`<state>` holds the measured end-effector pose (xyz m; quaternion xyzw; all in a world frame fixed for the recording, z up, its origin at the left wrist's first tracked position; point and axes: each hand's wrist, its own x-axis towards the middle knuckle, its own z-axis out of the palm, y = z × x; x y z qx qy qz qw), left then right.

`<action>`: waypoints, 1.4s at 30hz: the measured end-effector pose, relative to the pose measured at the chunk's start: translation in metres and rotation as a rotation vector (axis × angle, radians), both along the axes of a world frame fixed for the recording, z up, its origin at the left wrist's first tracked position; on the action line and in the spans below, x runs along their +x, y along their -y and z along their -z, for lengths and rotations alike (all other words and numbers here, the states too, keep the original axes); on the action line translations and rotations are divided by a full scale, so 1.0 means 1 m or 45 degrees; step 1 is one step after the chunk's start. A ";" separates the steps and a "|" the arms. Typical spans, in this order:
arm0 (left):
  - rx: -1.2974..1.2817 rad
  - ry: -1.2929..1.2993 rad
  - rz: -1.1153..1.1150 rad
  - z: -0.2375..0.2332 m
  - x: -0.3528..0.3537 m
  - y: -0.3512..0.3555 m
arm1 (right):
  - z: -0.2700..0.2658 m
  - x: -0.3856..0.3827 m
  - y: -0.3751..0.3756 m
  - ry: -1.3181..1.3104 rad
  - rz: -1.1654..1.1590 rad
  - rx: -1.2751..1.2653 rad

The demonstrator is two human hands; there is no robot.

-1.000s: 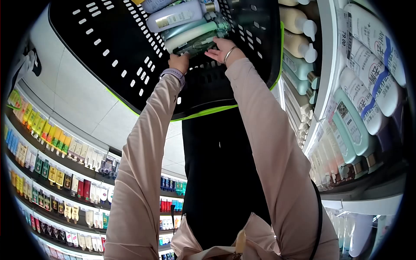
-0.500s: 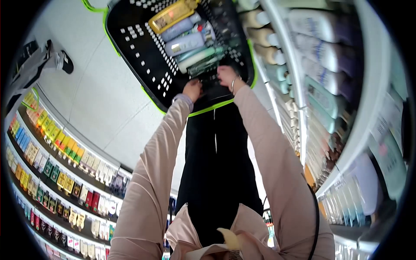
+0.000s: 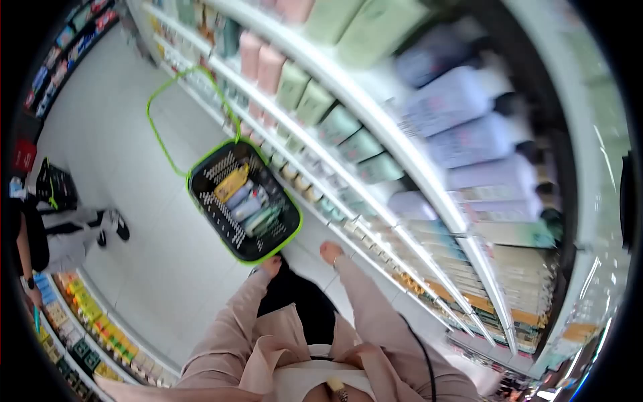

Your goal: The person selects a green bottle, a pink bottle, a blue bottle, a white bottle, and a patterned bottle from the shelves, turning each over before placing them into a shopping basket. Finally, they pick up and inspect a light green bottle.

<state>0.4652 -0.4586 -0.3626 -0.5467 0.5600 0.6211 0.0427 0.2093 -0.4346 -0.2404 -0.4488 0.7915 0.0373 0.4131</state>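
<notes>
At left, shows a person [image 3: 70,244] in pale trousers. Next, on the smooth grey floor [image 3: 127,167], shows a slotted black plastic basket [image 3: 287,221], green-rimmed and round-cornered, carrying glossy yellow, lilac and green bottles [image 3: 249,204]. Near its near rim, has the left hand [image 3: 271,265], fingers unclear; farther right, the right hand [image 3: 329,252], fingers curled together. Far right, shows white-edged shelves [image 3: 442,208].
</notes>
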 end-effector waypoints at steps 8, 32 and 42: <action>-0.065 0.265 0.198 -0.003 0.116 -0.006 | -0.059 -0.004 -0.159 1.091 1.150 -0.082; -0.407 0.074 0.930 -0.090 0.194 0.216 | -0.335 0.004 0.207 0.647 0.695 -1.546; 0.317 0.159 -0.175 -0.134 0.269 0.375 | -0.526 0.019 0.433 -0.818 0.135 -1.807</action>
